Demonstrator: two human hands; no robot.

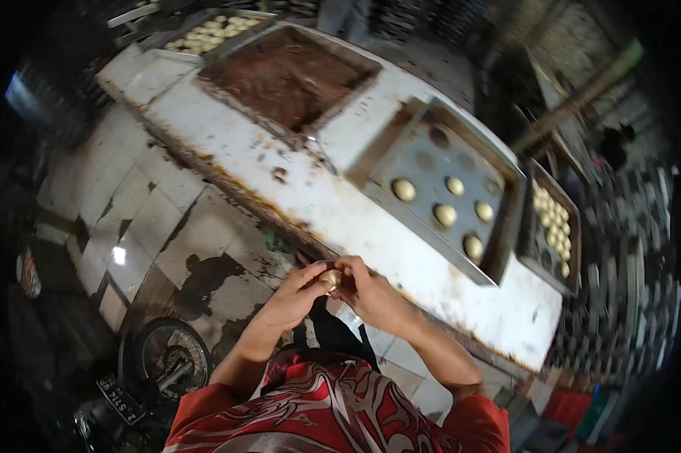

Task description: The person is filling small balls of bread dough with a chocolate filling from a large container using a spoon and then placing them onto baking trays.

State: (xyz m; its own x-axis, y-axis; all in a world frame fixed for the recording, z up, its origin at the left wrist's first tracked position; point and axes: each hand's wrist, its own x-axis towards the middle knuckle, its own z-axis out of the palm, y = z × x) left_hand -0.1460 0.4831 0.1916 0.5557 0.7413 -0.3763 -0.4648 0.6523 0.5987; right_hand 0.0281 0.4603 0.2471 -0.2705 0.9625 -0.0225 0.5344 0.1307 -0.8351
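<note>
Between my two hands, just off the table's near edge, is a small pale dough ball [332, 278]. My left hand [293, 295] grips it with thumb and fingers from one side. The fingers of my right hand [372, 294] curl around its other side, hiding part of it. Ahead and to the right, a metal baking tray [428, 235] holds several round dough balls [445, 215], spaced apart on its stained bottom. Farther back on the left lies a wide shallow tray of smooth brown paste [292, 79]. A thin utensil handle [326, 156] sticks out at its near corner.
The white worktable [250, 164] has a worn, rusty edge and brown crumbs. More dough balls fill a tray at the far left [216, 34] and a tray at the right end [552, 226]. A motorcycle wheel [176, 359] stands on the cracked tile floor [153, 209] behind left.
</note>
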